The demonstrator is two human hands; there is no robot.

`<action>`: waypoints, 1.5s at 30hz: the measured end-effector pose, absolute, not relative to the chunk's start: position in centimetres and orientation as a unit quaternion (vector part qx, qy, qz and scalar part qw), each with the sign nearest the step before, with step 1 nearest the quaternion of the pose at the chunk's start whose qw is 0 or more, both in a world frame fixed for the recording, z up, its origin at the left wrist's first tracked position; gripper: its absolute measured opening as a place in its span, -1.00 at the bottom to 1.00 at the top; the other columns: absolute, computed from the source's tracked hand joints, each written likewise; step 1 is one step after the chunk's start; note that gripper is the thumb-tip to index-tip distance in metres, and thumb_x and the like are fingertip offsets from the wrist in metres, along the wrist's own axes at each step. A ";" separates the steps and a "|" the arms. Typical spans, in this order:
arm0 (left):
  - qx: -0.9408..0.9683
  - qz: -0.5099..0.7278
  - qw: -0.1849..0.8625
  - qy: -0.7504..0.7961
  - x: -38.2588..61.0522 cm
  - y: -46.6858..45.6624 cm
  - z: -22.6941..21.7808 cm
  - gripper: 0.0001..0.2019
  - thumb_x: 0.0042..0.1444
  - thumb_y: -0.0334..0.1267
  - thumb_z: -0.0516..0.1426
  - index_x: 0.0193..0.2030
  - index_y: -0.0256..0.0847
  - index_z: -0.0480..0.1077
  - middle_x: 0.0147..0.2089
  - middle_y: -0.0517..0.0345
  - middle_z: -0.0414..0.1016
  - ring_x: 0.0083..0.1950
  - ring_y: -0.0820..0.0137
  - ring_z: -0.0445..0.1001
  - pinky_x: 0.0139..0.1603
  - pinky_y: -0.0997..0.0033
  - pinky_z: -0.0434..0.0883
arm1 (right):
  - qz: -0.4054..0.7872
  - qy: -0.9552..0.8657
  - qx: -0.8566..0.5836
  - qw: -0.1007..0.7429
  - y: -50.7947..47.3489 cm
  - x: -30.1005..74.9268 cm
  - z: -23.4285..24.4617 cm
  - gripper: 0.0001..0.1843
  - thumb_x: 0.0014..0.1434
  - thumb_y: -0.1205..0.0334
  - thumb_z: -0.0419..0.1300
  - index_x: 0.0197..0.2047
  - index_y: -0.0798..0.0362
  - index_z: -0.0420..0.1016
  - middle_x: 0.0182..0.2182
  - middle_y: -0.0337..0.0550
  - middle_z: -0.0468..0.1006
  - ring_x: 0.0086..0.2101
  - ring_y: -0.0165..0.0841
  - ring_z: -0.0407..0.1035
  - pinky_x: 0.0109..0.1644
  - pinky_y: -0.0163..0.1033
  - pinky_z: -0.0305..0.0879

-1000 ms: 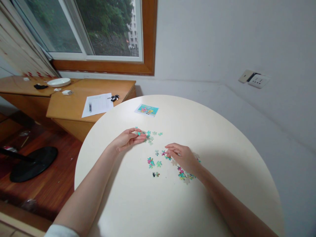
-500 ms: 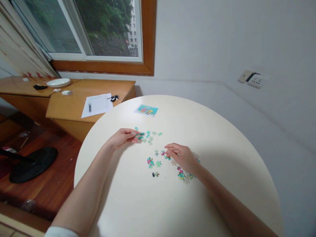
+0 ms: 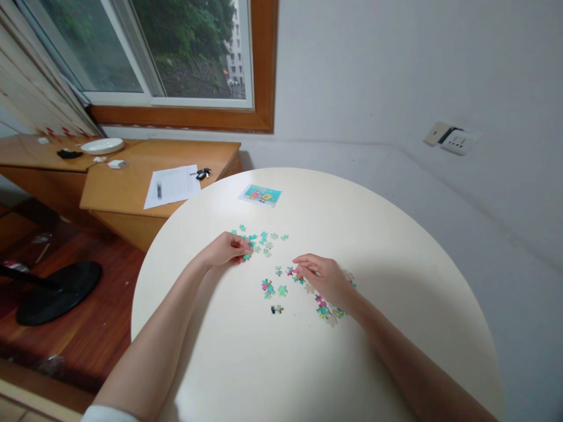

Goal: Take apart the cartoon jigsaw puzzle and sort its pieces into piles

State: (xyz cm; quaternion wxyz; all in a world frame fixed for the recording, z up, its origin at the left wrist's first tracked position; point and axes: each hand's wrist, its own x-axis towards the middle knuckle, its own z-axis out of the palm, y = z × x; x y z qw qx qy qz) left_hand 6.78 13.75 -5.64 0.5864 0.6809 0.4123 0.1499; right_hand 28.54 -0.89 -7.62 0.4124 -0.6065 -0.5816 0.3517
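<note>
Left hand [image 3: 229, 249]: grip at teal puzzle piece [image 3: 246, 257], clamped or not I can't tell | right hand [image 3: 324, 276]: fingers loosely apart, near multicoloured pieces [image 3: 322, 305] on tabletop [image 3: 246, 363] | picture card [image 3: 261, 195] beyond

Left hand [image 3: 227, 249], centre-left of frame: fingertips now sit farther left and slightly lower than 1.0 s ago. Fingers, then extended over the cluster of jigsaw pieces [image 3: 268, 245], are now curled in toward the thumb. A teal piece [image 3: 247, 257] now shows at the fingertips' lower edge; whether it is gripped or merely touched is too small to tell. Green-teal pieces [image 3: 252, 239] just right of the fingers, covered 1.0 s ago, are exposed. Another small teal piece [image 3: 233, 232], above the knuckles, is likewise uncovered. Overall view: scene sits marginally left and higher.
</note>
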 end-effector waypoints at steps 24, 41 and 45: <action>0.817 0.124 0.363 0.430 7.3 13.8 -5.9 -0.88 -0.21 -0.26 0.19 -0.55 -0.23 0.33 -0.61 0.25 0.35 -0.53 0.44 0.29 -0.49 0.49 0.17 | 0.357 -0.557 -0.608 0.439 -0.8 28.6 -7.6 -0.80 0.04 0.20 0.06 -0.29 0.07 0.43 -0.45 -0.12 0.57 -0.42 -0.32 0.49 -0.33 -0.25 0.40; 0.828 0.170 0.366 0.389 8.3 13.0 -5.7 -0.77 -0.06 -0.13 0.06 -0.56 -0.24 0.22 -0.62 0.27 0.18 -0.57 0.52 0.12 -0.54 0.53 0.06 | 0.111 -0.609 -0.713 0.330 -0.4 33.7 -7.0 -0.77 0.01 0.37 0.00 -0.35 0.10 0.48 -0.47 -0.15 0.51 -0.46 -0.39 0.35 -0.31 -0.30 0.25; 0.849 0.124 0.389 0.334 9.0 12.0 -5.5 -0.79 -0.02 -0.16 0.03 -0.52 -0.26 0.26 -0.59 0.27 0.15 -0.53 0.53 0.09 -0.51 0.54 0.07 | 0.177 -0.616 -0.720 0.265 -1.0 35.2 -6.2 -0.82 -0.01 0.31 0.04 -0.42 0.09 0.47 -0.53 -0.19 0.49 -0.48 -0.39 0.35 -0.38 -0.34 0.22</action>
